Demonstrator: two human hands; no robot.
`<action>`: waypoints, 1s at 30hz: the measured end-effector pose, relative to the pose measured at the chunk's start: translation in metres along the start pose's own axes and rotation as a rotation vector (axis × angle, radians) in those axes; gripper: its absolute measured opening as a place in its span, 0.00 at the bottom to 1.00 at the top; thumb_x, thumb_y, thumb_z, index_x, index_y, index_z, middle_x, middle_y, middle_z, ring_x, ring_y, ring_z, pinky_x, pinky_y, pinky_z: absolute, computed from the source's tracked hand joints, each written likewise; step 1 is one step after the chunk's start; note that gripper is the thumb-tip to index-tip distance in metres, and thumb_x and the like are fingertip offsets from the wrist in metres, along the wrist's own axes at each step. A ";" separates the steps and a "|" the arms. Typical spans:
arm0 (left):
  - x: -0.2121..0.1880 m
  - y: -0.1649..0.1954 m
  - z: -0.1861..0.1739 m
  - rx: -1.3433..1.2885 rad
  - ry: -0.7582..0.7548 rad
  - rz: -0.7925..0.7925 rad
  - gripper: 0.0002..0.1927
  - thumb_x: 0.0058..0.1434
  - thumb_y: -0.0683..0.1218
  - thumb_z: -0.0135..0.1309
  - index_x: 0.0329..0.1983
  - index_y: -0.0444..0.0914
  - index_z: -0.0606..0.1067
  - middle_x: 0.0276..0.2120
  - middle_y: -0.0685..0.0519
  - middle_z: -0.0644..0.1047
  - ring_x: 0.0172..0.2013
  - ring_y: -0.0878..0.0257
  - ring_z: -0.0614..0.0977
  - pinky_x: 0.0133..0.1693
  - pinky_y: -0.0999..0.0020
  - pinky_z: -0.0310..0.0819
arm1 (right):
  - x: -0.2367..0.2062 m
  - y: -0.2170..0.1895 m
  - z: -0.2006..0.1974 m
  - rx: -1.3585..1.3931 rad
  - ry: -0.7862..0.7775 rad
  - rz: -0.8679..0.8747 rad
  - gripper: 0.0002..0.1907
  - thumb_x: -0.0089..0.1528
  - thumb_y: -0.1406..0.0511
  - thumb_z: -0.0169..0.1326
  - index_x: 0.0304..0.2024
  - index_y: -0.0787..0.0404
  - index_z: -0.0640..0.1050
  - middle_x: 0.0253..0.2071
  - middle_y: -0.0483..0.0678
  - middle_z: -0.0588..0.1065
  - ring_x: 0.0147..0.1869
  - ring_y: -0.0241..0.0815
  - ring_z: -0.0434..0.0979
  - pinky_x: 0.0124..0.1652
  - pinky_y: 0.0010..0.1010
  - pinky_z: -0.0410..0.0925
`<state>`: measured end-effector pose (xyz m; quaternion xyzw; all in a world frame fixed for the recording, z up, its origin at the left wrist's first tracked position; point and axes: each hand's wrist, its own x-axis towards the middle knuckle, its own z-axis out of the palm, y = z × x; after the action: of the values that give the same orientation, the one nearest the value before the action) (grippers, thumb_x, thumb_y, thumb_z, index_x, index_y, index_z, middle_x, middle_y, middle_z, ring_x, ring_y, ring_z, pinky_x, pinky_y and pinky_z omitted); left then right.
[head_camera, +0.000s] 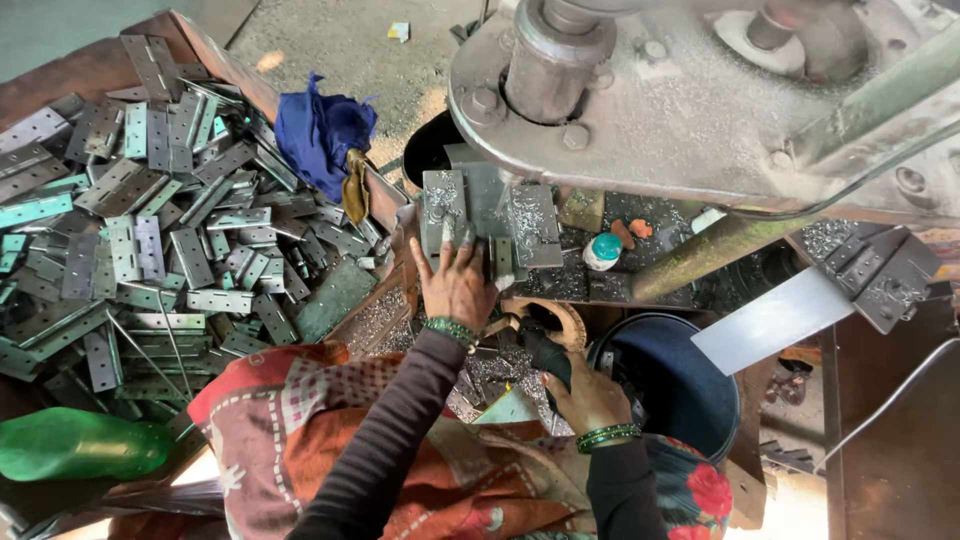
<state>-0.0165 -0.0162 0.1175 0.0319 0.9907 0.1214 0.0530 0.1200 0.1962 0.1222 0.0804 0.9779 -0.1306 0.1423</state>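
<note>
My left hand (455, 285) reaches forward with its fingers on a grey metal hinge (445, 205) lying on the machine bed under a big drill press (660, 90). Metal shavings cover the hinge and the bed around it. My right hand (588, 395) is lower, by my lap, closed around a dark handle (548, 352). Both wrists wear green bangles and dark sleeves.
A large pile of grey and green-tinted metal hinges (150, 230) fills a tray at left. A blue cloth (320, 130) lies on the tray's edge. A blue bucket (680, 385) stands at right, a green plastic object (80, 445) at lower left, a small bottle (603, 250) on the bed.
</note>
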 end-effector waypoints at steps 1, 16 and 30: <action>0.006 0.003 0.000 0.044 0.072 0.002 0.36 0.64 0.55 0.51 0.75 0.48 0.57 0.76 0.56 0.54 0.73 0.52 0.58 0.67 0.29 0.18 | -0.002 -0.006 -0.007 -0.011 0.014 -0.004 0.27 0.62 0.46 0.53 0.56 0.53 0.72 0.48 0.56 0.80 0.50 0.62 0.80 0.49 0.52 0.72; 0.025 0.000 0.001 -0.214 0.037 -0.025 0.38 0.56 0.54 0.62 0.71 0.48 0.66 0.72 0.54 0.63 0.72 0.51 0.62 0.71 0.33 0.19 | 0.003 0.014 0.021 0.025 0.105 -0.035 0.27 0.61 0.50 0.53 0.58 0.53 0.71 0.40 0.58 0.82 0.45 0.62 0.82 0.44 0.53 0.73; 0.009 -0.001 0.005 -0.114 0.274 0.087 0.34 0.57 0.58 0.61 0.65 0.41 0.71 0.66 0.50 0.69 0.70 0.48 0.67 0.71 0.32 0.24 | 0.016 0.031 0.040 -0.072 -0.010 0.009 0.29 0.66 0.46 0.46 0.63 0.54 0.65 0.39 0.61 0.80 0.42 0.65 0.81 0.40 0.56 0.72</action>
<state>-0.0248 -0.0152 0.1114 0.0546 0.9778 0.1830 -0.0861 0.1215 0.2162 0.0737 0.0788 0.9808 -0.0951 0.1508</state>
